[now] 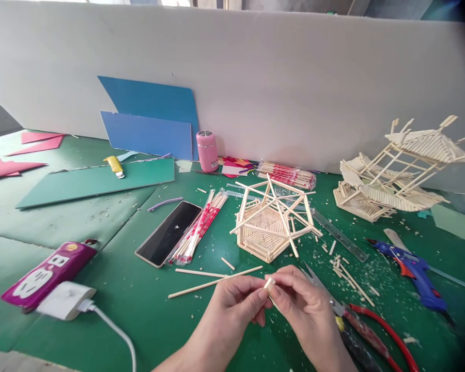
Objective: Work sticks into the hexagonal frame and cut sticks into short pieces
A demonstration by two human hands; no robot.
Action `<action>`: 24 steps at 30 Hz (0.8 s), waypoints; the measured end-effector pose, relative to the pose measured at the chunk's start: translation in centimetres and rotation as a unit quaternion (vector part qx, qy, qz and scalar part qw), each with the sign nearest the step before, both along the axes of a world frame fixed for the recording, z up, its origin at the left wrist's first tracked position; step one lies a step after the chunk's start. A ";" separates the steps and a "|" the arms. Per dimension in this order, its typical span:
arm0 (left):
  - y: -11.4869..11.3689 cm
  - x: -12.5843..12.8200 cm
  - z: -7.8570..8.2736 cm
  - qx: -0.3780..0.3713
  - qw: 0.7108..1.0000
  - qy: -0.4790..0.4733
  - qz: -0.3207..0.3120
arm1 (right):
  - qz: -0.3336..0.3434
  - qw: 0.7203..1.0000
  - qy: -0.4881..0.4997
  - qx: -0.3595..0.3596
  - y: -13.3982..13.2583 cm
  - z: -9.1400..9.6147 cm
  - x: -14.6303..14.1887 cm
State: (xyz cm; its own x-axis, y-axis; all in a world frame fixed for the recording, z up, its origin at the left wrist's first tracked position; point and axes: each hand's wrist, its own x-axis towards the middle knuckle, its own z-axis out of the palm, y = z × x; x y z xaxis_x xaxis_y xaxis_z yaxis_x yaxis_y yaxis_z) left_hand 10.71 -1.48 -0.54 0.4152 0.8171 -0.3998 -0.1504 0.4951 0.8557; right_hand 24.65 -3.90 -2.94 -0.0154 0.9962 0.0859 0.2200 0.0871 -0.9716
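Note:
My left hand [234, 312] and my right hand [308, 315] meet at the front of the table, both closed in a pinch. Between their fingertips are short pale wooden stick pieces [270, 283]; how many is hard to make out, as the fingers cover most of them. Just beyond the hands stands an open frame of wooden sticks [269, 235] with a six-sided slatted base and sticks crossing on top. Two long loose wooden sticks [213, 283] lie left of my fingers. Red-handled pliers [383, 320] lie partly hidden beside my right hand.
A blue glue gun [418, 274] and a tiered stick model [403, 165] are at right. A clear ruler [339, 235] lies behind offcuts. At left are a phone [168, 232], bagged sticks [199, 225], a white charger [65, 300] with cable and a yellow cutter [114, 166]. A pink flask [206, 151] stands behind.

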 end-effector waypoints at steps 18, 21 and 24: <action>-0.1 -0.1 0.0 -0.001 1.000 -0.013 -0.017 | -0.009 0.998 -0.054 0.030 0.3 0.6 0.1; -0.1 0.0 -0.2 0.016 1.000 -0.002 -0.011 | -0.017 0.997 -0.061 0.033 0.2 0.6 -0.1; -0.2 0.2 -0.2 0.029 0.999 0.013 -0.012 | -0.036 0.998 -0.042 0.013 0.1 0.5 -0.3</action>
State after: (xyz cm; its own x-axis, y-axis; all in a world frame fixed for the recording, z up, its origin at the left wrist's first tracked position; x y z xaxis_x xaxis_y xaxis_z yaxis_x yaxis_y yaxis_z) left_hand 10.86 -1.71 -0.73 0.4248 0.8290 -0.3637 -0.1155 0.4481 0.8865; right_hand 24.39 -3.77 -2.45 0.0476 0.9924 0.1135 0.3075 0.0935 -0.9469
